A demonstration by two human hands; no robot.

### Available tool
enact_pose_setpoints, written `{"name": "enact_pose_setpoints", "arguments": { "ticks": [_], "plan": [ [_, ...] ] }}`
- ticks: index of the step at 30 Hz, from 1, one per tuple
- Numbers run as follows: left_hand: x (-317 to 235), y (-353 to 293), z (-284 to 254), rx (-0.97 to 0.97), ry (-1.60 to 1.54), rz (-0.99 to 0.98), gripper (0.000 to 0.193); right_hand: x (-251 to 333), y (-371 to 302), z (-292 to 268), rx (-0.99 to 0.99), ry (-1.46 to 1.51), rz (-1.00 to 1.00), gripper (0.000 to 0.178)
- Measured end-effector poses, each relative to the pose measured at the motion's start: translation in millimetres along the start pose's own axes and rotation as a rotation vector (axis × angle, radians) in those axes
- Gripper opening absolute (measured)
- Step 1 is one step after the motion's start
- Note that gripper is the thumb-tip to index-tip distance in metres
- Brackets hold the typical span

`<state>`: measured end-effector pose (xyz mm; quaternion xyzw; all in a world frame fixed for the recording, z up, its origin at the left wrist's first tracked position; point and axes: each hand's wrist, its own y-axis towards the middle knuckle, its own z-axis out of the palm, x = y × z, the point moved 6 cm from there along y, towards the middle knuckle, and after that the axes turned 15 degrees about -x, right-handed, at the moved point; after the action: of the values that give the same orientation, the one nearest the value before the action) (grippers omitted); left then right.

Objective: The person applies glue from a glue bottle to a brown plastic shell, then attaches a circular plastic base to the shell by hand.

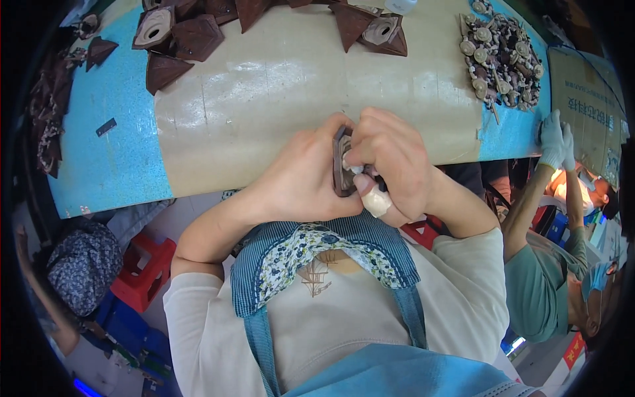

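My left hand [301, 169] is closed round a dark brown, angular molded piece [341, 178] with a paler inner face, held over the front edge of the table. Bent over that face is my right hand [397, 159], its fingers pinched together and its thumb pressed against the inside. Cream tape wraps the right thumb. Something small and whitish shows at the fingertips, too covered to name. At the far side lie several similar dark brown pointed pieces [198, 36], some with a pale ring round a dark hole.
A heap of small brown and cream parts [506, 63] lies at the far right. More brown parts [56, 112] line the left edge. A small dark strip [106, 127] rests on the blue surface. A cardboard box [585, 99] and a co-worker's gloved hands [555, 142] are on the right.
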<state>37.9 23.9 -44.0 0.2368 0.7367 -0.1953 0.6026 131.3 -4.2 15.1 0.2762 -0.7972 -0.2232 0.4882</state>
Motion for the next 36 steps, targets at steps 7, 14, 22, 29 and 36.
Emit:
{"name": "enact_pose_setpoints", "arguments": {
  "ticks": [7,14,22,29,36],
  "plan": [
    [8.7,5.0,12.2,0.022,-0.505,-0.057,0.055,-10.4,4.7,-16.2,0.022,0.017,0.390,0.024],
    [9.1,4.6,7.6,-0.014,-0.586,-0.104,0.054,-18.2,6.9,-20.4,0.073,-0.063,0.520,0.026],
    [23.5,-9.3,-8.3,0.401,-1.012,-0.414,0.064,-6.3,37.0,-16.6,0.181,0.113,-0.054,0.038],
    [4.4,-19.7,-185.0,-0.455,-1.215,0.268,0.078,-70.5,1.5,-92.7,-0.614,0.030,0.386,0.022],
    [-16.2,10.8,-192.5,-0.976,0.858,0.442,0.032,-128.2,-2.6,-118.9,-0.709,-0.184,0.501,0.039]
  ]
}}
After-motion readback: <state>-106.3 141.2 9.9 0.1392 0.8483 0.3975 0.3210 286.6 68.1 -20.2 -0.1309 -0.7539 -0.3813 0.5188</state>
